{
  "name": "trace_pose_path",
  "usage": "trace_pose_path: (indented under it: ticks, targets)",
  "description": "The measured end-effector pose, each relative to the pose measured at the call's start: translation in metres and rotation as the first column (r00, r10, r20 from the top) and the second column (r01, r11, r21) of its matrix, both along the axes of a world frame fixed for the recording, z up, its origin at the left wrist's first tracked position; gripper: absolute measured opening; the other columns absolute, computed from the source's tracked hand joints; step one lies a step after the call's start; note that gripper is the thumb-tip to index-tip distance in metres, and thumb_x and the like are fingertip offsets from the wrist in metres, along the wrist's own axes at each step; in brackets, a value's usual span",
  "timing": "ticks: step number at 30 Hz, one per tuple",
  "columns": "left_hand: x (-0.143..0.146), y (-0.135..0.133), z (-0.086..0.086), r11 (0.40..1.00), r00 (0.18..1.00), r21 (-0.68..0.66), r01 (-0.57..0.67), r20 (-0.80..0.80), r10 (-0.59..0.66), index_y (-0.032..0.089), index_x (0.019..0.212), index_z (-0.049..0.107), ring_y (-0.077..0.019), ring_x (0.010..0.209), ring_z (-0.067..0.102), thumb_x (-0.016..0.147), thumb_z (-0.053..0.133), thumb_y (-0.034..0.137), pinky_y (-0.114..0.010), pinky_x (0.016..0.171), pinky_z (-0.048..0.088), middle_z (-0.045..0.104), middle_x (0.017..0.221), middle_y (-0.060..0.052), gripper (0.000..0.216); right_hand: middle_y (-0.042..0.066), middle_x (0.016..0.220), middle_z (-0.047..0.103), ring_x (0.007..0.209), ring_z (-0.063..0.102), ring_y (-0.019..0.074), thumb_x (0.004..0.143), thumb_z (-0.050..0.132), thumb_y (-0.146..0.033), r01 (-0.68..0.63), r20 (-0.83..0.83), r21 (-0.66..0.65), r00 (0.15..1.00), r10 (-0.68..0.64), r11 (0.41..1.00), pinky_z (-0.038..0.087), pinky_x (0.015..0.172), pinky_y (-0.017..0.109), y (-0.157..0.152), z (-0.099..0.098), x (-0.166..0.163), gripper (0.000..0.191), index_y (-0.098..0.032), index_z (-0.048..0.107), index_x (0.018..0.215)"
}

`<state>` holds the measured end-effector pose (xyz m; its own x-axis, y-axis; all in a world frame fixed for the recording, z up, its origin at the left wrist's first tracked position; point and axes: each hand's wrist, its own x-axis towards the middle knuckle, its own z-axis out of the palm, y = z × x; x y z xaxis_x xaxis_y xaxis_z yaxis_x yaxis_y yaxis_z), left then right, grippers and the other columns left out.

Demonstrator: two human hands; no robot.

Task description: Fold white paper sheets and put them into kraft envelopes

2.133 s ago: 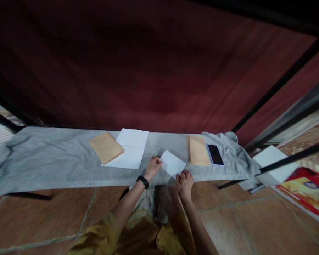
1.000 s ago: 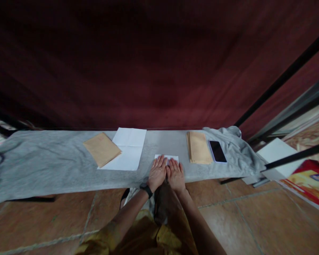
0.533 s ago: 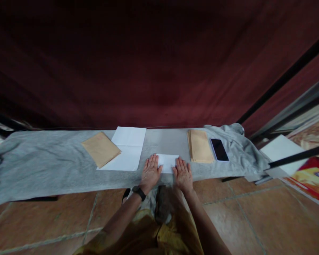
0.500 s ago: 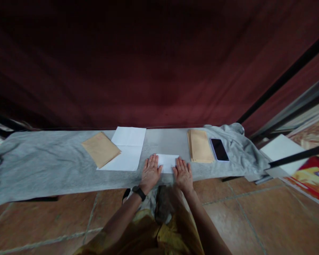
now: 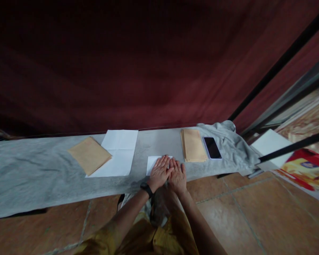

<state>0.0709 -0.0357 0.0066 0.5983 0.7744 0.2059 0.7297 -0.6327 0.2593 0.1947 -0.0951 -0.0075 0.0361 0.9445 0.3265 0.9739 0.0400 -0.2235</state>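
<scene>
A small folded white paper (image 5: pixel 151 163) lies on the grey cloth-covered bench (image 5: pixel 42 170) right in front of me. My left hand (image 5: pixel 160 173), with a black watch on its wrist, lies flat on the paper with fingers stretched out. Beside it, my right hand (image 5: pixel 177 176) also presses flat on the paper's right part, the two hands touching side by side. Most of the paper is hidden under them.
To the left lie a brown envelope (image 5: pixel 89 155) and a large unfolded white sheet (image 5: pixel 117 152). On the right are a stack of brown envelopes (image 5: pixel 192 149), a black phone (image 5: pixel 212 147) and bunched grey cloth (image 5: pixel 234 141). White paper (image 5: pixel 268 141) and a colourful box (image 5: pixel 305 170) sit on the tiled floor.
My hands first held the folded paper by its corners, then laid it flat. Half a second ago they were spread to its ends; now they have slid back together over the middle.
</scene>
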Motion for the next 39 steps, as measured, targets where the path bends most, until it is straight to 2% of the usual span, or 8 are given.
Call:
trace_pose_path:
  ticks: [6, 10, 19, 23, 27, 31, 34, 39]
  targets:
    - [-0.025, 0.007, -0.001, 0.994, 0.993, 0.047, -0.100, -0.051, 0.102, 0.011, 0.152, 0.036, -0.0244, 0.149, 0.030, 0.102, 0.036, 0.039, -0.047, 0.122, 0.024, 0.038, 0.158, -0.014, 0.058, 0.013, 0.152, 0.047, 0.141, 0.041, 0.0263, 0.104, 0.036, -0.032, -0.003, -0.024, 0.067, 1.000, 0.004, 0.998, 0.018, 0.120, 0.049, 0.002, -0.004, 0.000, 0.052, -0.013, 0.039, 0.152]
    - [-0.049, 0.005, -0.003, 0.988, 0.988, 0.083, -0.130, -0.066, 0.136, 0.009, 0.152, 0.035, -0.0254, 0.148, 0.031, 0.102, 0.036, 0.042, -0.048, 0.122, 0.025, 0.039, 0.157, -0.016, 0.060, 0.011, 0.151, 0.048, 0.139, 0.044, 0.0256, 0.104, 0.037, -0.033, -0.004, -0.039, 0.116, 0.999, 0.008, 0.993, 0.020, 0.120, 0.048, 0.002, -0.004, 0.000, 0.053, -0.016, 0.034, 0.154]
    - [-0.090, -0.007, 0.000, 0.994, 0.994, 0.111, 0.001, -0.112, 0.011, 0.013, 0.150, 0.039, -0.0261, 0.145, 0.037, 0.099, 0.043, 0.048, -0.047, 0.120, 0.030, 0.043, 0.154, -0.016, 0.062, 0.011, 0.150, 0.050, 0.139, 0.044, 0.0253, 0.104, 0.038, -0.033, -0.011, -0.027, 0.176, 1.000, 0.016, 0.984, 0.020, 0.120, 0.047, 0.002, -0.008, 0.000, 0.053, -0.016, 0.035, 0.154]
    - [-0.090, -0.002, 0.005, 0.998, 0.978, 0.034, 0.052, -0.205, -0.044, 0.011, 0.144, 0.047, -0.0282, 0.143, 0.041, 0.098, 0.048, 0.037, -0.045, 0.116, 0.037, 0.046, 0.151, -0.019, 0.053, 0.012, 0.150, 0.050, 0.140, 0.043, 0.0259, 0.104, 0.037, -0.032, -0.017, -0.021, 0.131, 1.000, 0.019, 0.991, 0.021, 0.120, 0.048, 0.002, -0.008, 0.001, 0.051, -0.016, 0.039, 0.152]
    - [-0.081, -0.002, 0.003, 0.998, 0.957, -0.059, 0.031, -0.287, -0.047, 0.011, 0.140, 0.050, -0.0316, 0.142, 0.041, 0.095, 0.046, 0.022, -0.050, 0.113, 0.039, 0.046, 0.150, -0.023, 0.047, 0.012, 0.151, 0.049, 0.141, 0.042, 0.0267, 0.103, 0.035, -0.031, -0.024, -0.003, 0.081, 1.000, 0.024, 0.996, 0.023, 0.119, 0.049, 0.001, -0.007, 0.001, 0.051, -0.016, 0.038, 0.152]
    - [-0.076, -0.005, -0.006, 0.996, 0.950, -0.079, 0.039, -0.305, -0.061, 0.012, 0.142, 0.049, -0.0321, 0.142, 0.041, 0.087, 0.042, 0.004, -0.054, 0.113, 0.038, 0.047, 0.149, -0.024, 0.056, 0.011, 0.151, 0.049, 0.141, 0.043, 0.0259, 0.104, 0.034, -0.033, -0.016, 0.001, 0.076, 1.000, 0.016, 0.997, 0.024, 0.119, 0.049, 0.001, -0.006, 0.000, 0.050, -0.017, 0.041, 0.151]
    - [-0.075, -0.006, -0.008, 0.996, 0.956, -0.083, 0.028, -0.289, -0.051, 0.011, 0.141, 0.049, -0.0316, 0.143, 0.040, 0.082, 0.042, -0.002, -0.052, 0.114, 0.037, 0.046, 0.149, -0.025, 0.061, 0.012, 0.151, 0.048, 0.141, 0.042, 0.0267, 0.103, 0.034, -0.032, -0.018, 0.023, 0.071, 1.000, 0.016, 0.997, 0.025, 0.118, 0.050, 0.002, -0.008, -0.001, 0.050, -0.016, 0.041, 0.151]
    - [-0.077, -0.007, 0.012, 0.992, 0.970, -0.124, -0.014, -0.244, -0.017, 0.014, 0.135, 0.055, -0.0276, 0.138, 0.048, 0.084, 0.043, -0.002, -0.047, 0.113, 0.039, 0.052, 0.146, -0.020, 0.055, 0.014, 0.151, 0.048, 0.141, 0.043, 0.0269, 0.104, 0.035, -0.033, -0.072, 0.015, 0.064, 0.997, 0.071, 0.995, 0.027, 0.118, 0.051, 0.000, -0.009, 0.005, 0.049, -0.016, 0.044, 0.149]
